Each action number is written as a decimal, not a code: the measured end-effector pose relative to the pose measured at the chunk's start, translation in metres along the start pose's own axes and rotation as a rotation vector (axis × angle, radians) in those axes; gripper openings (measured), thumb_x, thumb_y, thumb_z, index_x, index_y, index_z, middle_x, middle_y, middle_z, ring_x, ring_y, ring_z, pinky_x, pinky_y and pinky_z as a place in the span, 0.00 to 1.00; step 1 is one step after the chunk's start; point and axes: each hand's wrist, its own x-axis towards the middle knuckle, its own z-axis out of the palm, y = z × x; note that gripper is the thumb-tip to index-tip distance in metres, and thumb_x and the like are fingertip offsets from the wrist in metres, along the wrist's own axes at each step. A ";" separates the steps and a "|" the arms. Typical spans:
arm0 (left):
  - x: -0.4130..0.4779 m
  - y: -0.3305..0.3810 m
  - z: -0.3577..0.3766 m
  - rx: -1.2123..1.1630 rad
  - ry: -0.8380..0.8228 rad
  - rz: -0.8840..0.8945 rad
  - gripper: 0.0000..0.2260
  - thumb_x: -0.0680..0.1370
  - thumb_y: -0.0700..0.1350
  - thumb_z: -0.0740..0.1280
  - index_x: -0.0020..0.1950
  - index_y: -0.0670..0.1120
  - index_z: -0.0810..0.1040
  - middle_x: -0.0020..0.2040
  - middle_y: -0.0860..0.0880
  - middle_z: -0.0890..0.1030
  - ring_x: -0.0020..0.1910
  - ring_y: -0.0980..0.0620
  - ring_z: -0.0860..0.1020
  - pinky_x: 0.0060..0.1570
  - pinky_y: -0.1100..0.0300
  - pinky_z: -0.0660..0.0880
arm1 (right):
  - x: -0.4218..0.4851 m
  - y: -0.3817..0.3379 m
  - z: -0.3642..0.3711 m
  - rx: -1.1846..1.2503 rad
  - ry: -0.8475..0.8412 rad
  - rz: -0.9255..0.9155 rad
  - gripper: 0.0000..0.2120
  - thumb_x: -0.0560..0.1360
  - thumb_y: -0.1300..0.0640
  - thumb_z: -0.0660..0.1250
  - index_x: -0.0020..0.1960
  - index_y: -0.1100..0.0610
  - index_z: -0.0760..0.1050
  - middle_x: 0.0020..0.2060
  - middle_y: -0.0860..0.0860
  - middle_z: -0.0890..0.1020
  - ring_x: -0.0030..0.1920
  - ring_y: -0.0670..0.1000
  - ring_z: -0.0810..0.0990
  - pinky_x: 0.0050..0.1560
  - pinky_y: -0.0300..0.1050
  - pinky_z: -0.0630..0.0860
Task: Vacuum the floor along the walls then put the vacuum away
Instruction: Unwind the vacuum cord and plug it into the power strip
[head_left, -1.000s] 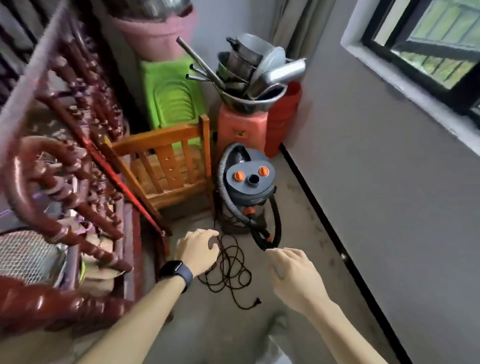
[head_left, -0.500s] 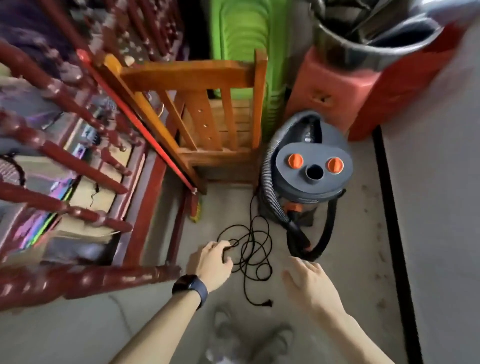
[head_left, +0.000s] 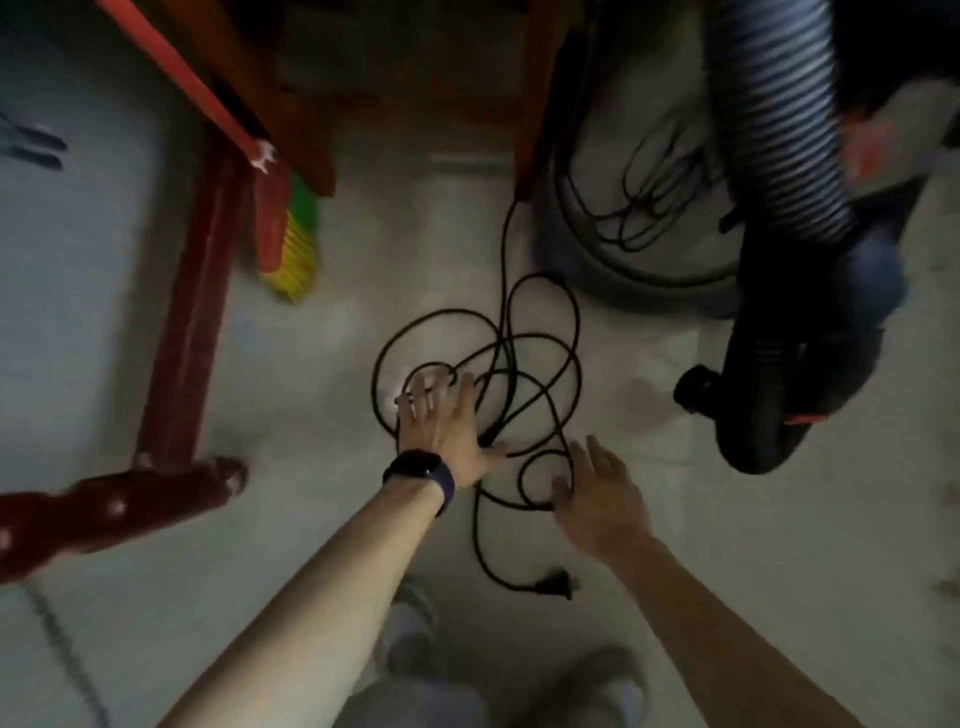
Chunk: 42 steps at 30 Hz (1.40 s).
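Note:
A black power cord (head_left: 540, 358) lies in loose tangled loops on the pale floor, its plug (head_left: 558, 584) nearest me. My left hand (head_left: 441, 421), a dark watch on the wrist, is spread flat with straight fingers over the left loops. My right hand (head_left: 602, 493) hovers open at the cord's right loops, fingers relaxed. The vacuum's drum (head_left: 644, 260) stands at the upper right, with its ribbed hose (head_left: 779, 130) curving down to a black nozzle end (head_left: 753, 410) on the floor.
A dark red carved furniture leg (head_left: 182, 332) and rail stand at the left. A red stick (head_left: 192, 88) slants down to a green and yellow broom head (head_left: 296, 244). A wooden chair leg (head_left: 530, 104) rises behind the cord. My shoes (head_left: 597, 686) are at the bottom.
I have bent down much closer to the floor. Both hands have dropped to the cord, the left now spread over its loops and the right beside them.

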 end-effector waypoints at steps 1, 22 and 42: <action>0.023 0.002 0.019 0.030 0.021 -0.001 0.51 0.70 0.75 0.60 0.80 0.51 0.40 0.80 0.43 0.40 0.77 0.36 0.39 0.73 0.37 0.40 | 0.024 0.005 0.012 -0.036 0.008 0.001 0.32 0.86 0.43 0.50 0.85 0.52 0.43 0.85 0.51 0.42 0.84 0.54 0.45 0.82 0.55 0.51; -0.135 -0.011 -0.157 -0.659 -0.174 -0.218 0.05 0.73 0.48 0.67 0.41 0.48 0.78 0.38 0.51 0.80 0.37 0.52 0.77 0.30 0.62 0.67 | -0.185 -0.081 -0.153 0.104 0.193 -0.255 0.28 0.84 0.43 0.58 0.81 0.51 0.63 0.82 0.51 0.61 0.81 0.55 0.59 0.77 0.51 0.63; -0.222 0.176 -0.488 -1.394 0.240 -0.119 0.29 0.63 0.56 0.78 0.63 0.61 0.74 0.44 0.61 0.80 0.20 0.54 0.69 0.38 0.52 0.79 | -0.250 -0.053 -0.570 0.170 0.576 -0.139 0.39 0.79 0.32 0.61 0.80 0.57 0.63 0.79 0.55 0.65 0.79 0.60 0.59 0.76 0.59 0.61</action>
